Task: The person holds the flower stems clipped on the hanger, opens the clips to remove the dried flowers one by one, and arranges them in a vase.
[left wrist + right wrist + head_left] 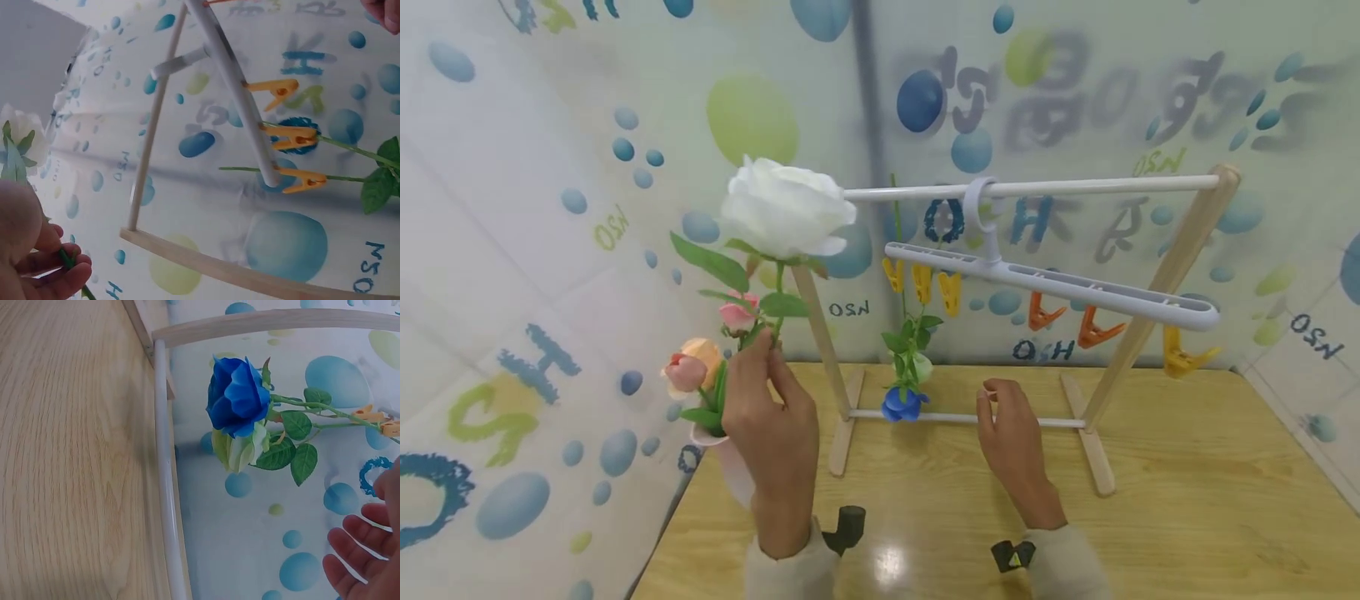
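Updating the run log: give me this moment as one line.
left hand: pinches white rose stem above pink vase | right hand: open, holds nothing, near rack | blue rose: hangs head-down from yellow peg

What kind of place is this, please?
Probably a staged tabletop corner: a wooden table enclosed by bubble-print sheets, with a small drying rack and artificial flowers; the left hand pinches a white rose.
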{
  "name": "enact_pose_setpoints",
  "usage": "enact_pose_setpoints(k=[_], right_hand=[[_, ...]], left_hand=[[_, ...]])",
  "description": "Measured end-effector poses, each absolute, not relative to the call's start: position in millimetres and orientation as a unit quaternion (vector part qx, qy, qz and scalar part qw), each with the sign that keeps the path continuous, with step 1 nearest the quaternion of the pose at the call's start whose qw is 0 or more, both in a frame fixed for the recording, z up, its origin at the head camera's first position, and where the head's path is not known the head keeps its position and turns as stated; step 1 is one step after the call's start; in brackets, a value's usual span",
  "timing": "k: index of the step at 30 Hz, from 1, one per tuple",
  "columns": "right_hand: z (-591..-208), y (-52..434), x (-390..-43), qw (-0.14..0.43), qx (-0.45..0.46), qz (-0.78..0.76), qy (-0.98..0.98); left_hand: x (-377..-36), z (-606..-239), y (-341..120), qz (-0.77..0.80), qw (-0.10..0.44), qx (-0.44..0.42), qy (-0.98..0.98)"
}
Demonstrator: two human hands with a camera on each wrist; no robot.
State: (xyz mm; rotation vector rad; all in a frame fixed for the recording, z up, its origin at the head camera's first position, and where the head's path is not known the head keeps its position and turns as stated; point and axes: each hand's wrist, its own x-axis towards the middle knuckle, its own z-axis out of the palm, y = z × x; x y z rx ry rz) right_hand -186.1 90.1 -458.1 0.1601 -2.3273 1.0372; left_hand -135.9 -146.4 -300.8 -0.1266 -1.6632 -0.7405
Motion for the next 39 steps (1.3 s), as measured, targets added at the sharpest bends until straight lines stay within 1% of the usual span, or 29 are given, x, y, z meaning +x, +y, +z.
enact_pose_setpoints(k=[6,9,13,18,20,21,24,29,32,35,39], right_hand=[[-456.8,76.2,-191.4,0.251,0.07,0.408,-0.875],[-455.1,68.8,-193.6,0.227,0.073,0.416,-0.878],[-452.1,60.6,-196.4,0.203,0.082,0.425,-0.878],[-450.7,53.0,-201.6,0.197,0.091,0.432,-0.876],[-452.5,49.2,-203.0,0.187,0.096,0.435,-0.876],[-453.4,47.2,-203.0,0.18,0.099,0.438,-0.875],[-457.5,41.6,-203.2,0.162,0.112,0.439,-0.877],[-460.4,34.2,-206.1,0.148,0.126,0.438,-0.878],[-460.2,31.2,-207.6,0.131,0.127,0.45,-0.874],[-461.1,29.2,-208.0,0.099,0.128,0.46,-0.873],[-465.2,27.5,-208.0,0.071,0.151,0.457,-0.874]], left_hand=[[-154.8,-321.1,-158.8,-0.332,0.558,-0.015,-0.761],[-158.0,-324.0,-160.6,-0.33,0.552,-0.006,-0.766],[-158.2,-321.3,-161.2,-0.326,0.569,0.004,-0.755],[-162.9,-323.5,-156.3,-0.334,0.626,0.001,-0.705],[-165.7,-326.6,-155.7,-0.336,0.637,0.0,-0.694],[-166.6,-328.1,-156.6,-0.335,0.633,0.003,-0.698],[-167.6,-333.3,-160.9,-0.325,0.613,0.02,-0.72],[-166.2,-340.9,-168.6,-0.306,0.564,0.06,-0.765],[-165.2,-344.0,-171.7,-0.296,0.527,0.092,-0.791],[-163.7,-346.4,-173.9,-0.285,0.483,0.124,-0.818],[-161.1,-346.4,-176.3,-0.279,0.428,0.151,-0.846]])
